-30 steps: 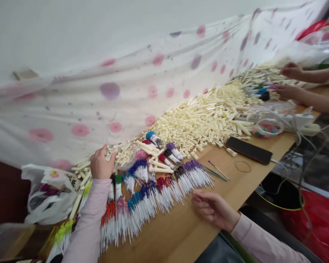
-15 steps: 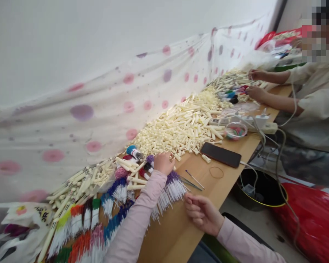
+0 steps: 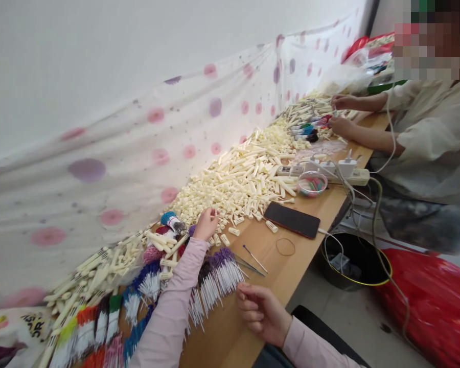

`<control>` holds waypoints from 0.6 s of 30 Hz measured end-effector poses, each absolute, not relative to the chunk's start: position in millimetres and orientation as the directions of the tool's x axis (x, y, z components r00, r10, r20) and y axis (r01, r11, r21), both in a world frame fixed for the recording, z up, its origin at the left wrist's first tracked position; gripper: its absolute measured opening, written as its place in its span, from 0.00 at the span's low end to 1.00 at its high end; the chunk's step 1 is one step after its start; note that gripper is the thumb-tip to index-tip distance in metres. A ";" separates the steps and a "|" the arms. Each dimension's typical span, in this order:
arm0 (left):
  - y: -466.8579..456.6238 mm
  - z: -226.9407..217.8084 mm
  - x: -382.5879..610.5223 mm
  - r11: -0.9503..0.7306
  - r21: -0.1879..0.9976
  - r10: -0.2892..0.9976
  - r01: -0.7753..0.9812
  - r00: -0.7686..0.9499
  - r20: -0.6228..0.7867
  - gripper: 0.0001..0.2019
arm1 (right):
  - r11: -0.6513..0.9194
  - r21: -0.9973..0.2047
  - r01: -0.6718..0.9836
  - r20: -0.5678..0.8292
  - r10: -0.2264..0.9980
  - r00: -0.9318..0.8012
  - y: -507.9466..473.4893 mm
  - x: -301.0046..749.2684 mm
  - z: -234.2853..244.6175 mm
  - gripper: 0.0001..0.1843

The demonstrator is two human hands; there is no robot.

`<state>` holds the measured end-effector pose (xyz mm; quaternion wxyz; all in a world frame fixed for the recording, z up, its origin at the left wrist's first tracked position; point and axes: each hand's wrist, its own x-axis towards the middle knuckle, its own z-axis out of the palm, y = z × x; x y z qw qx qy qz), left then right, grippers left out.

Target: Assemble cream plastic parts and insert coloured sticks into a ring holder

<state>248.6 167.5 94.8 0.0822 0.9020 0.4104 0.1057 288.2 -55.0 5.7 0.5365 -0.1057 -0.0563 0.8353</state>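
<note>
My left hand (image 3: pixel 207 223) is at the near edge of a heap of small cream plastic pieces (image 3: pixel 230 186), its fingertips bent together; what they hold, if anything, is hidden. A few short slotted cream pieces (image 3: pixel 225 239) lie beside it. My right hand (image 3: pixel 263 313) is held over the table's front edge, fingers curled and thumb against the forefinger; I cannot make out anything between them. Between the hands spreads a fan of thin white sticks with purple ends (image 3: pixel 222 276). Metal tweezers (image 3: pixel 249 266) and one loose purple-tipped stick (image 3: pixel 255 258) lie close by.
A phone (image 3: pixel 292 220), a rubber band (image 3: pixel 285 246), a clear round dish (image 3: pixel 312 183) and a power strip (image 3: pixel 345 175) lie to the right. Coloured stick bundles (image 3: pixel 86 329) line the left. A black bin (image 3: pixel 352 266) stands below. Another person's hands (image 3: pixel 341 122) work farther back.
The view has turned a little to the right. My left hand has moved up to the heap's edge, uncovering short cream pieces. My right hand keeps its curled shape over the table edge.
</note>
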 end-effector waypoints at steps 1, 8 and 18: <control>169.9 96.6 253.5 -0.669 0.241 0.739 0.703 0.664 0.116 0.13 | -0.421 -0.204 -0.884 -0.116 0.907 -0.405 -54.7 288.2 5.4 0.17; 170.0 84.3 296.5 -0.700 0.230 0.707 0.677 0.702 0.085 0.09 | -0.419 -0.204 -0.885 -0.126 0.907 -0.401 -55.6 287.3 5.9 0.15; 167.6 54.2 316.9 -0.500 0.275 0.859 0.822 0.510 0.037 0.13 | -0.431 -0.222 -0.874 -0.121 0.902 -0.414 -58.7 287.6 9.2 0.16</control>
